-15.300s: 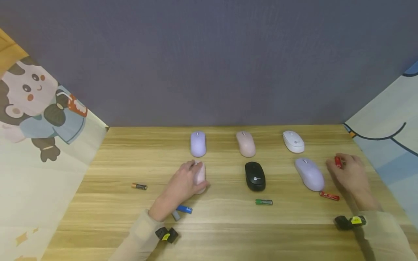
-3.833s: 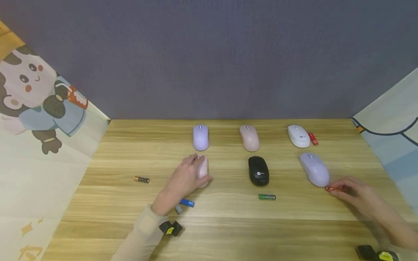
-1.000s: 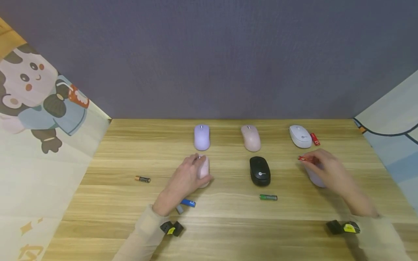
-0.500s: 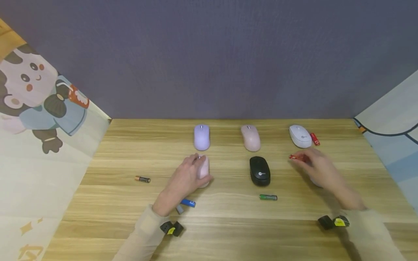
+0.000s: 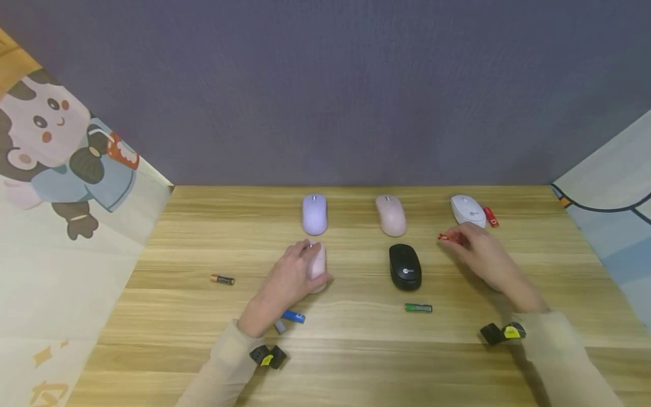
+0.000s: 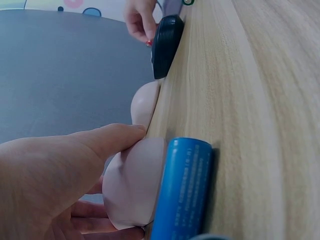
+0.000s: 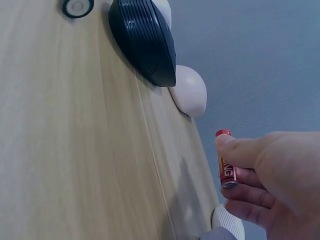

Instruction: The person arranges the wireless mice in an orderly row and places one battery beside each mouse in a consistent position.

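My left hand [image 5: 287, 277] grips a pale pink mouse [image 5: 317, 265] on the table; the left wrist view shows thumb and fingers along the sides of this mouse [image 6: 137, 182]. Between thumb and fingers, my right hand [image 5: 483, 254] pinches a red battery [image 5: 447, 238], seen clearly as a small red battery [image 7: 227, 167] in the right wrist view and held above the tabletop. It is between the black mouse [image 5: 405, 267] and the white mouse [image 5: 467, 210]. The right hand and forearm hide most of a lavender mouse. Another red battery [image 5: 491, 217] lies beside the white mouse.
A purple mouse [image 5: 315, 215] and a pink mouse [image 5: 391, 216] stand along the back. A green battery [image 5: 419, 308] lies below the black mouse. Near my left wrist are a blue battery [image 5: 294, 316] and a grey one [image 5: 280, 326]; a black-and-copper battery [image 5: 222, 279] lies farther left.
Earlier, my right hand set one red battery beside the white mouse and picked up another near the lavender mouse. That battery has since moved left, past the lavender mouse. My left hand stays put.
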Tool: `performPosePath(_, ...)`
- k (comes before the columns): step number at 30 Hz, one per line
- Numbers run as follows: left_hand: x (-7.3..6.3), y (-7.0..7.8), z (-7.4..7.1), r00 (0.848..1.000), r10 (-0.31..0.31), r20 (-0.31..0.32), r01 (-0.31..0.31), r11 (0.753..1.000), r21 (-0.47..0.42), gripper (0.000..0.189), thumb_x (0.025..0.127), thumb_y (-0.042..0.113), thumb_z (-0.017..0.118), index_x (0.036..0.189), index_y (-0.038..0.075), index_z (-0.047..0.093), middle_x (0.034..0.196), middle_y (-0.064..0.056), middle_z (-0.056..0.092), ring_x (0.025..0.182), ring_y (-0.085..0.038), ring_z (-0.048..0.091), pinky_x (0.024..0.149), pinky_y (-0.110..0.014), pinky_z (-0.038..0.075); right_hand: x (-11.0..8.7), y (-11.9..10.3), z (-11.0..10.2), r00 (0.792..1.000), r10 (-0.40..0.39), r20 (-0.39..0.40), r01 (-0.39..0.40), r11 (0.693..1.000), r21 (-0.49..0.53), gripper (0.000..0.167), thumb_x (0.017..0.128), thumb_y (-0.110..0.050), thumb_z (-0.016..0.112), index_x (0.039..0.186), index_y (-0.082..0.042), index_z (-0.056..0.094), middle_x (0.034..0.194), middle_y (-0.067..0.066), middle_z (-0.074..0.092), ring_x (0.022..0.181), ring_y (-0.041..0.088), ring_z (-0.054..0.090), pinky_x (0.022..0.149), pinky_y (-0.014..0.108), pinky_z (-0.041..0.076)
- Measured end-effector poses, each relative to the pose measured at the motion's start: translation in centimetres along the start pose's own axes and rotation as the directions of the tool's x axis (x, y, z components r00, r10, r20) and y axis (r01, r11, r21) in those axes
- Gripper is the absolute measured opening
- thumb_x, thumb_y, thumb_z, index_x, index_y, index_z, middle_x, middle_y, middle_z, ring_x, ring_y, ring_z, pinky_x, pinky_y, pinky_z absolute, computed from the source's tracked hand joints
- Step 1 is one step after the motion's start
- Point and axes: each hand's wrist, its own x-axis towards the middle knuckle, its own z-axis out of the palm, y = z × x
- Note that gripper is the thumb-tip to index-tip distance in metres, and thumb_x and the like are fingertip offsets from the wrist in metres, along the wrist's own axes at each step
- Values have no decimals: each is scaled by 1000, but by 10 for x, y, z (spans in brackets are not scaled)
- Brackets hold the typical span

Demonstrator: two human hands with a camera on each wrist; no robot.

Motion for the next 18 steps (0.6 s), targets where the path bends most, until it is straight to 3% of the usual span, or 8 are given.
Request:
performPosePath(2,0,0,0,1000,1,2,-1,1000,-2,76,87,47,82,141,-1,59,139,-30,59,125,-44,60,99,-53,58,2,0,1,1000,16,12,-16,1000,10,16,96,-16,75,104,-3,70,99,12,71,89,26,64,78,47,54)
performPosePath(5,0,0,0,1000,0,4,0,1000,-3,77,87,48,82,141,0,58,139,-29,59,126,-44,60,99,-53,57,5,-1,3,1000,19,11,-19,1000,19,17,96,-17,75,105,-3,71,99,12,71,90,27,66,78,46,54)
performPosePath(18,-2,0,1,1000,-3,-1,3,1000,-1,76,86,48,82,141,0,59,140,-29,59,124,-43,61,95,-52,60,31,-12,16,997,74,25,-76,992,96,23,98,-19,73,107,2,71,89,12,70,78,20,60,65,28,49)
